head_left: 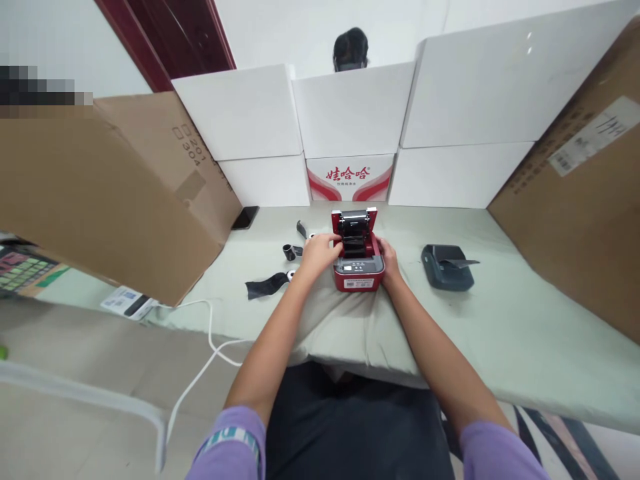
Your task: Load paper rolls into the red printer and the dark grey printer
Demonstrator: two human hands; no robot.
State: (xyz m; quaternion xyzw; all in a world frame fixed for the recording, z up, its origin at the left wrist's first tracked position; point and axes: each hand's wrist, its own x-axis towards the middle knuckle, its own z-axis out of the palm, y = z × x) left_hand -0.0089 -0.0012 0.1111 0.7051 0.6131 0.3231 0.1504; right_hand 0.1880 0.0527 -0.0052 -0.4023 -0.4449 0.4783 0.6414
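A red and grey label printer (359,265) stands on the cloth-covered table in front of me, its lid tipped up. Black ribbon (355,247) on rolls shows inside it. My left hand (320,253) is closed on the printer's left edge, fingertips reaching the opening. Around the right side wraps my right hand (390,259), its fingers partly hidden behind the body. Left of the printer lie a loose strip of black ribbon (267,286), a small black roll (289,252) and another dark ribbon piece (301,229).
A dark grey device (449,268) with a black strip on it sits to the right. White boxes (354,110) form a wall behind, with brown cardboard (150,180) at left and a brown carton (585,180) at right. A phone (245,217) and white cable (212,333) lie leftward.
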